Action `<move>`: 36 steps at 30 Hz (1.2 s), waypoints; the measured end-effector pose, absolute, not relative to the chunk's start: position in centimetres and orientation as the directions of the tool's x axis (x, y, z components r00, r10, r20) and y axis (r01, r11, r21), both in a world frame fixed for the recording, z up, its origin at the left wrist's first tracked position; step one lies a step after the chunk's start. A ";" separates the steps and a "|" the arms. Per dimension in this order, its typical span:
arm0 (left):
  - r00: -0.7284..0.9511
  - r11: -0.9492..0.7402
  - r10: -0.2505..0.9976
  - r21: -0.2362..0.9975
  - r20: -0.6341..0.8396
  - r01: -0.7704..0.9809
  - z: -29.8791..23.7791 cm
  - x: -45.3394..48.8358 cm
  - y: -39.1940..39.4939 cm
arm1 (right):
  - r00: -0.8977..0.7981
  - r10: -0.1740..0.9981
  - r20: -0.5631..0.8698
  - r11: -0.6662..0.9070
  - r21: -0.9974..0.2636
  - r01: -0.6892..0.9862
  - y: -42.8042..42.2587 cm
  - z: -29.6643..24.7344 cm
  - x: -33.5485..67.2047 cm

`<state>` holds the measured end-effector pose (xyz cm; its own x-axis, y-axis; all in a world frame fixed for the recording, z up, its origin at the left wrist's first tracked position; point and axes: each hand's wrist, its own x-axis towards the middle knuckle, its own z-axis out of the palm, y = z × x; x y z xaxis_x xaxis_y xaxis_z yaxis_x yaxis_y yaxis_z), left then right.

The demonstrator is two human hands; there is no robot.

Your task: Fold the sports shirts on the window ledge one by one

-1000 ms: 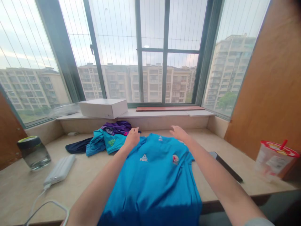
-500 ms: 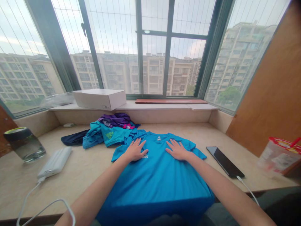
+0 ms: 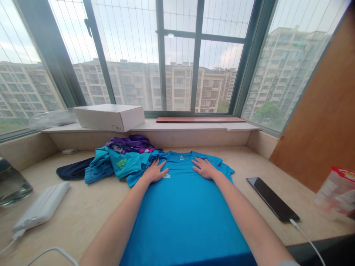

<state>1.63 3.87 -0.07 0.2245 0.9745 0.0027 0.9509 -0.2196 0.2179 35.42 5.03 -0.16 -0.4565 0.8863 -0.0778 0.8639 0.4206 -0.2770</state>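
A blue T-shirt (image 3: 188,207) lies spread on the counter, its neckline toward the window and its lower part reaching the near edge. My left hand (image 3: 154,172) rests flat on its upper left part, fingers apart, beside a small white print. On the upper right, below the shoulder, my right hand (image 3: 205,168) lies flat too, fingers spread. Neither hand grips the cloth. Just left of the shirt sits a heap of crumpled clothes (image 3: 122,157) in turquoise, purple and navy, touching the left sleeve.
On the left are a white power bank (image 3: 43,207) with a cable and a dark-lidded bottle (image 3: 12,184). A black phone (image 3: 271,199) with a charging cord and a plastic cup (image 3: 337,192) stand right. A white box (image 3: 109,116) sits on the sill (image 3: 177,125).
Both hands have slid slightly toward the window with the shirt, whose folds now look smoother. The camera view has shifted closer to the counter, and the bottle is now partly cut off.
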 end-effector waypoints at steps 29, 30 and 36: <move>0.168 -0.179 0.983 0.172 0.076 0.969 -0.7 8.2 1.2 | 0.324 0.916 0.236 -0.291 -0.164 0.943 1.3 -0.3 43.7; 0.168 -0.180 0.983 0.174 0.080 0.968 -0.7 8.3 1.2 | 0.333 0.908 0.255 -0.292 -0.183 0.939 1.4 -0.1 44.0; 0.175 -0.186 0.981 0.169 0.079 0.968 -0.4 8.5 1.0 | 0.217 0.838 0.501 -0.045 -0.332 0.942 1.1 1.5 43.0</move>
<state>8.49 1.05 -0.44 0.1748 0.9814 0.0794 0.9680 -0.1860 0.1686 43.05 1.07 1.47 0.2170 0.8375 0.5015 0.9422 -0.0452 -0.3321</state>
